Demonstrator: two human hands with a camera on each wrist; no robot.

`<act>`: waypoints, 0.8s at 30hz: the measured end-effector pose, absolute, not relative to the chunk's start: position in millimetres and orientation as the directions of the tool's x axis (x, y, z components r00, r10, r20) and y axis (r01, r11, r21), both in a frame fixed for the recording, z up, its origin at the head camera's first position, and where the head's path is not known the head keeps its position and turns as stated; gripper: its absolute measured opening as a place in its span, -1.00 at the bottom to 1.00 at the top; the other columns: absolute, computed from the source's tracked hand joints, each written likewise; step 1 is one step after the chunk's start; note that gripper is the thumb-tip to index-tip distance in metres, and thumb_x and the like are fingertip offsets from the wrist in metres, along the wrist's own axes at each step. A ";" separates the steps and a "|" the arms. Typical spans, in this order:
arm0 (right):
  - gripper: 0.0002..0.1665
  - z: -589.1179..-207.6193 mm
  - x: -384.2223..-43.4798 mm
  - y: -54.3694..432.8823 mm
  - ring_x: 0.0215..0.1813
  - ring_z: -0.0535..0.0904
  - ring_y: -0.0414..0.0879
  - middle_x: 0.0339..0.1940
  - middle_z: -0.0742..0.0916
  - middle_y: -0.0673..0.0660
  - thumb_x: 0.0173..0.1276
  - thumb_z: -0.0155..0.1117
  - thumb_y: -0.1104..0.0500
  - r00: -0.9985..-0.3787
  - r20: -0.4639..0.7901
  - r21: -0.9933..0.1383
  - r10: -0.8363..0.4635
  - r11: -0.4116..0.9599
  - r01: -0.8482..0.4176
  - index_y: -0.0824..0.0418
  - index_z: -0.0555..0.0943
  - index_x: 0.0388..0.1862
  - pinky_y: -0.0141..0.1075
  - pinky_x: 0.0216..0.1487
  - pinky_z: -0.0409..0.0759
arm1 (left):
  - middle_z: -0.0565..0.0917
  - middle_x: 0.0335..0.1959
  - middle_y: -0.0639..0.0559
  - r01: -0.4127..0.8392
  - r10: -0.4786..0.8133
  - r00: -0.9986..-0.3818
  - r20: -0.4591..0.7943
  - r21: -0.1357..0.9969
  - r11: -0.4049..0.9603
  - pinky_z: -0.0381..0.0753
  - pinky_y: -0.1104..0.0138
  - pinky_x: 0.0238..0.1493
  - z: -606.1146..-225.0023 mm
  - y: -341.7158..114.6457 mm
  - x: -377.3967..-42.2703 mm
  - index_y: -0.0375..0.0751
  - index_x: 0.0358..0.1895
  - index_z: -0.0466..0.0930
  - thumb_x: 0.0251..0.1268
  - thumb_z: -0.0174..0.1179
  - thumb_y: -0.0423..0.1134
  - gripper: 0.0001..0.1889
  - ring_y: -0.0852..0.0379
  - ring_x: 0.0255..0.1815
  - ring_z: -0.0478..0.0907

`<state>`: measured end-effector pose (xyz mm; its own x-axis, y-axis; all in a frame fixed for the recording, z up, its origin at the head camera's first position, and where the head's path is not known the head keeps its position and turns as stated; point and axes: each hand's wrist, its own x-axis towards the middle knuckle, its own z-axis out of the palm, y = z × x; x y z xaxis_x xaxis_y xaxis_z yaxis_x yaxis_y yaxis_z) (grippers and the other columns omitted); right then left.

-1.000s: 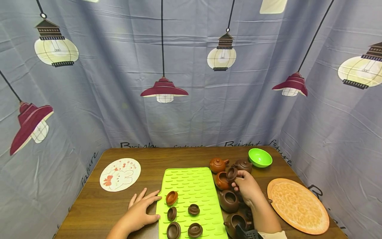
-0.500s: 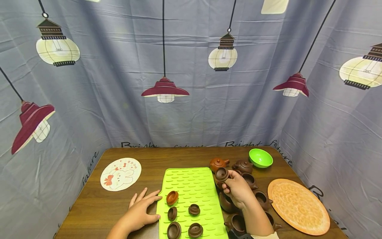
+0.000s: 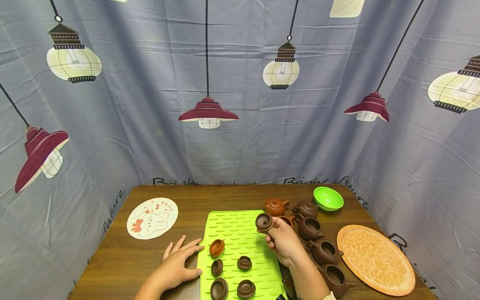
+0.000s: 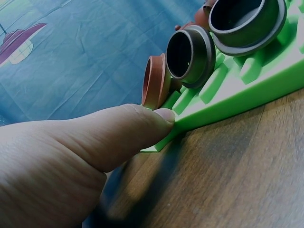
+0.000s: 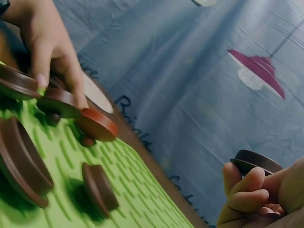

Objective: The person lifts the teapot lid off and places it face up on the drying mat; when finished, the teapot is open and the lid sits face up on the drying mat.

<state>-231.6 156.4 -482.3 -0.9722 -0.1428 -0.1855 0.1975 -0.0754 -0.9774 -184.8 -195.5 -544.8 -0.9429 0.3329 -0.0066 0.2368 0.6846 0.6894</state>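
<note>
My right hand (image 3: 286,242) pinches a dark brown teapot lid (image 3: 264,222) by its edge, above the right side of the green ridged mat (image 3: 234,221). In the right wrist view this lid (image 5: 259,160) sits between thumb and fingertips, the other fingers bent below. My left hand (image 3: 176,266) lies at the mat's left edge with fingers spread; in the left wrist view its thumb (image 4: 137,128) touches the mat's edge. Upside down on the mat lie an orange-brown lid (image 3: 216,248) and several dark brown lids (image 3: 244,262). Beside the right hand stands a dark lidless teapot (image 3: 310,228).
Right of the mat, several teapots stand close together, partly hidden by my right arm. Farther back are an orange-brown teapot (image 3: 275,207) and a dark teapot (image 3: 305,208), both lidded. A green bowl (image 3: 328,198), a round orange placemat (image 3: 376,260) and a white rabbit-print mat (image 3: 152,218) lie around.
My right hand has carried the dark lid leftward from over the teapots to over the mat, turning its face toward the camera. The left hand stays in place.
</note>
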 end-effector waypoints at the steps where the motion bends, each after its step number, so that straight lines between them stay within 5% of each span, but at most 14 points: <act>1: -0.69 -483.1 -230.5 153.9 -0.48 0.44 -0.30 -0.03 0.76 0.23 0.68 0.01 0.27 -0.972 -0.184 -0.978 -0.149 -0.073 0.197 0.30 0.41 0.31 -0.54 -0.55 0.42 | 0.36 0.62 0.04 0.236 0.334 -0.943 -0.008 0.690 0.684 -0.47 -0.44 0.49 -544.8 -195.5 -184.8 0.01 0.42 0.57 0.16 0.53 0.04 -0.29 -0.50 0.69 -0.12; 10: -0.63 -496.3 -224.0 131.9 -0.46 0.46 -0.28 -0.07 0.78 0.26 0.66 -0.01 0.29 -0.967 -0.180 -0.981 -0.181 -0.033 0.189 0.31 0.39 0.36 -0.53 -0.52 0.45 | 0.36 0.62 0.03 0.231 0.335 -0.942 -0.014 0.695 0.681 -0.48 -0.44 0.49 -544.2 -195.6 -185.4 0.00 0.42 0.57 0.16 0.53 0.03 -0.29 -0.50 0.69 -0.13; 18: -0.63 -516.8 -218.9 111.2 -0.47 0.51 -0.15 -0.36 0.71 0.16 0.62 -0.05 0.35 -0.980 -0.167 -0.983 -0.112 0.090 0.157 0.31 0.46 0.33 -0.35 -0.47 0.51 | 0.36 0.62 0.01 0.234 0.342 -0.940 -0.017 0.697 0.678 -0.49 -0.44 0.49 -543.9 -196.3 -186.6 0.00 0.42 0.58 0.16 0.53 0.03 -0.29 -0.51 0.69 -0.14; 24: -0.70 -529.7 -215.1 103.6 -0.48 0.55 -0.12 -0.51 0.60 0.06 0.59 -0.02 0.35 -0.983 -0.166 -0.976 -0.078 0.152 0.153 0.28 0.53 0.19 -0.39 -0.55 0.42 | 0.36 0.62 0.00 0.236 0.344 -0.939 -0.019 0.692 0.682 -0.48 -0.44 0.49 -543.8 -196.3 -186.3 0.00 0.41 0.58 0.17 0.53 0.03 -0.29 -0.51 0.69 -0.13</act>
<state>-215.1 103.6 -529.7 -0.9831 -0.0777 -0.1658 0.1527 0.1522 -0.9765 -186.3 -196.3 -543.8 -0.9388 0.3440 -0.0188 0.2360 0.6819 0.6923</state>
